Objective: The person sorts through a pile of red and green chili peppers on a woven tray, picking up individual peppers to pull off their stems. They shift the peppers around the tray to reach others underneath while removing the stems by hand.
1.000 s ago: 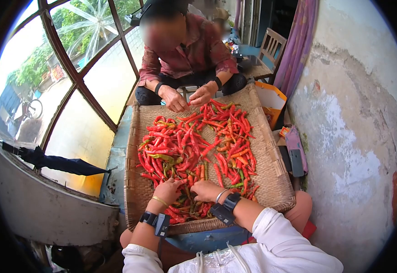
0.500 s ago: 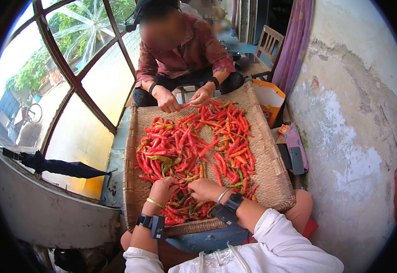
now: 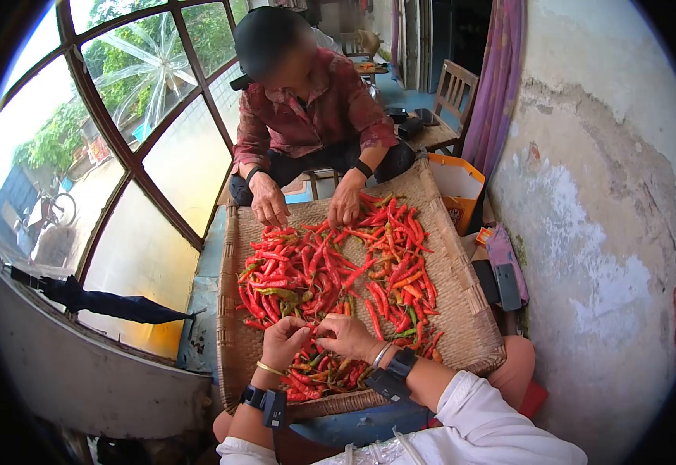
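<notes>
Pinched together over the near edge of the woven tray point(image 3: 462, 294), the left hand point(image 3: 282, 341) and right hand point(image 3: 344, 335) meet fingertip to fingertip, closed on what looks like a single small chili between them, though it is too small to make out whole. Each wrist carries a dark strapped device, and the left also wears a thin bangle. Just under the hands, along the near edge, lies a mixed heap of stems and chili pieces point(image 3: 326, 372), greener and more broken than the rest, which suggests that some sorting or stemming is done. By far the larger share is left: a dense spread of red chilies point(image 3: 330, 263), far too many to count, covers the middle of the tray and runs to its far edge, with a few green and orange ones among them. At the far edge a second person point(image 3: 307, 108) in a red shirt sits with two hands down on the chilies. One tray, two people, four hands in all. Beyond the tray's right edge lie two dark phone-like slabs point(image 3: 499, 283) on the floor by the peeling wall.
</notes>
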Available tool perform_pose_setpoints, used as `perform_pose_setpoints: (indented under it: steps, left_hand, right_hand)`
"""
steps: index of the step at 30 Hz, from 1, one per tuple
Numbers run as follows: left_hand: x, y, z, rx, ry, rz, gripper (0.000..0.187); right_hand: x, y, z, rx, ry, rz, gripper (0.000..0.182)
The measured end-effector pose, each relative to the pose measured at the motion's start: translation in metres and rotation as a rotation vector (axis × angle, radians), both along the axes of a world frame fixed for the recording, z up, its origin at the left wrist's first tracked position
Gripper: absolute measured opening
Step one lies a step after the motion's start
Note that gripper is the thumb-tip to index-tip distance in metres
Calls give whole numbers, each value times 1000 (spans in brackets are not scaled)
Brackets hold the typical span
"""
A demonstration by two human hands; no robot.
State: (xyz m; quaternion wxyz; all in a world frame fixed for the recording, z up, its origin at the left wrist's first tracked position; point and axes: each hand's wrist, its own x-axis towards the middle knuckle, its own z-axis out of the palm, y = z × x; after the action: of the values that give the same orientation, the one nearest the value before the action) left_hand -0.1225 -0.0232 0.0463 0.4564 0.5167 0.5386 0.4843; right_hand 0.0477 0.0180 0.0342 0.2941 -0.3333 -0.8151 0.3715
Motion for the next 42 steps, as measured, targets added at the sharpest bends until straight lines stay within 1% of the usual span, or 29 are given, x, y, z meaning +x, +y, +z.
perform_pose_setpoints:
  steps: [1,3,4,6,7,8,10,11,12,14,15,17,18,20,21,24,26,27,30,31,32,34,35,36,38,39,40,41,42]
  left_hand:
    - [1,0,1,12,-30,26,6]
    - [-2,0,-2,0,-53,43,7]
    - [-3,0,-3,-5,-76,60,8]
    - [1,0,0,-23,-109,84,10]
    - [2,0,2,-36,-81,97,12]
    - [3,0,4,-49,-53,110,13]
    - [2,1,1,-45,-30,105,14]
    - [1,0,0,-42,-6,101,14]
    - [2,0,0,-47,-6,101,14]
    - [3,0,1,-65,-73,85,14]
    - [3,0,-1,-65,-72,85,14]
    - [1,0,-6,-53,-64,36,15]
    - [1,-1,-6,-54,-65,36,15]
    - [2,0,-5,-55,-51,42,14]
    - [3,0,-5,-59,-51,39,14]
    - [4,1,-7,-54,-33,61,12]
    - [1,2,-17,23,2,-10,14]
    - [-1,3,-20,23,6,-14,14]
    - [-3,-5,-25,-23,42,-54,16]
    - [-1,-5,-23,-9,102,-61,16]
    - [0,-5,-20,2,161,-67,16]
    - [7,-7,-13,-27,95,-96,15]
    - [9,-7,-11,-54,30,-125,14]
    - [8,-6,-11,-55,30,-125,14]
    - [3,-4,-15,8,408,-41,14]
    - [-1,-3,-17,6,408,-42,14]
    - [-6,-2,-17,44,546,41,16]
    - [-10,6,-15,96,684,126,17]
    - [-13,6,-13,95,684,126,17]
  right_hand:
    - [0,1,0,-5,0,-1,18]
    - [0,3,0,-463,343,55,18]
    - [1,5,1,-465,343,53,18]
    - [2,7,4,-730,548,78,14]
    - [2,10,-4,-667,376,41,16]
    - [3,11,-7,-670,376,39,16]
    - [9,15,-1,-435,-40,23,20]
    - [13,18,4,-415,-53,-15,23]
    - [14,25,-4,-352,-15,-83,20]
    - [22,42,-16,-515,127,-203,25]
    - [24,45,-9,-515,128,-202,25]
    - [29,45,6,-715,905,-463,38]
    - [30,46,2,-715,903,-464,38]
    - [31,47,-10,-852,986,-614,51]
    - [28,40,-9,-861,838,-563,50]
    - [11,23,1,-850,430,-51,43]
    - [-4,12,-5,-778,328,100,37]
    - [-7,6,3,-741,202,88,34]
    - [-12,-5,-9,-731,209,34,30]
    - [-12,-5,-11,-769,304,14,23]
    - [-11,-5,-13,-772,303,12,23]
    - [-7,0,-16,-841,316,34,18]
    - [-5,3,-17,-841,315,33,18]
    - [-3,6,-17,-842,288,25,17]
    - [6,15,-13,-846,258,-42,15]
    - [12,21,-13,-851,353,-110,17]
    - [17,27,-12,-853,448,-178,19]
    - [21,38,-6,-842,451,-177,19]
    - [25,42,-1,-858,751,-284,24]
